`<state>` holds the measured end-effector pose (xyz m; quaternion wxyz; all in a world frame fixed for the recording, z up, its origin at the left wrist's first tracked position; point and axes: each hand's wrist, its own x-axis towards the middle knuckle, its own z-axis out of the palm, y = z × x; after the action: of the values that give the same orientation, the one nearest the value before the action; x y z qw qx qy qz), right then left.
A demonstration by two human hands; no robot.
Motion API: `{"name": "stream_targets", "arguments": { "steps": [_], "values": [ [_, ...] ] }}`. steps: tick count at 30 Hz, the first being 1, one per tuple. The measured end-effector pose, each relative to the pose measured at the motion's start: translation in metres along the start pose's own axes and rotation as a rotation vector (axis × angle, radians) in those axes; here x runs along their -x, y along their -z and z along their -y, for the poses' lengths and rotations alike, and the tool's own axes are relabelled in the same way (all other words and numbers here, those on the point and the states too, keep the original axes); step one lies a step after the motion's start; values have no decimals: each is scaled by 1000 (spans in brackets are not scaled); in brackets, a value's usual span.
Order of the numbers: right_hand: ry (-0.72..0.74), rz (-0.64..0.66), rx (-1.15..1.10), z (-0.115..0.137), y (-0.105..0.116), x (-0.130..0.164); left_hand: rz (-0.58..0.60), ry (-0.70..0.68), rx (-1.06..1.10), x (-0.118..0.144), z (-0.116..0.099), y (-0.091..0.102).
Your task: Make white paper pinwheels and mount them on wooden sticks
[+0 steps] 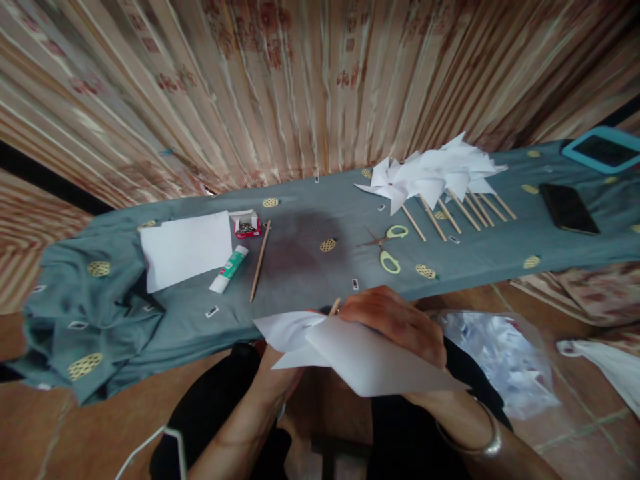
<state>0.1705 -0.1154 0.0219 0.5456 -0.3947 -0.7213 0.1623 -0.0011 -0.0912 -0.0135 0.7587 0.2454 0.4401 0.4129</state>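
A white paper pinwheel (370,353) is held over my lap, just in front of the table edge. My right hand (395,323) closes over its top by the end of a wooden stick (335,307), which pokes out past the paper. My left hand (283,370) is behind and under the pinwheel; the paper hides its fingers. On the cloth nearby lie green-handled scissors (387,248), open, another wooden stick (260,261), a glue stick (229,269) and a small red box (247,225) of metal pins.
Several finished pinwheels (440,175) lie in a row at the back right. White paper sheets (187,250) rest on the left. A phone (569,209) and a blue-framed tablet (603,149) lie far right. A clear bag (500,357) of paper scraps is on the floor.
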Motion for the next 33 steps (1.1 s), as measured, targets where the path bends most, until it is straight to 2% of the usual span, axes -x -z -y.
{"name": "stream_targets", "arguments": {
  "steps": [11, 17, 27, 33],
  "values": [
    [-18, 9, 20, 2, 1, -1, -10, 10, -49, 3, -9, -8],
    [-159, -23, -7, 7, -2, -4, -53, -24, -42, 0, -6, -4],
    [-46, 49, 46, 4, 2, -1, -59, -14, -82, -2, 0, -1],
    [-49, 7, 56, 4, 1, -2, -53, 30, -37, -1, -1, -2]
  ]
}}
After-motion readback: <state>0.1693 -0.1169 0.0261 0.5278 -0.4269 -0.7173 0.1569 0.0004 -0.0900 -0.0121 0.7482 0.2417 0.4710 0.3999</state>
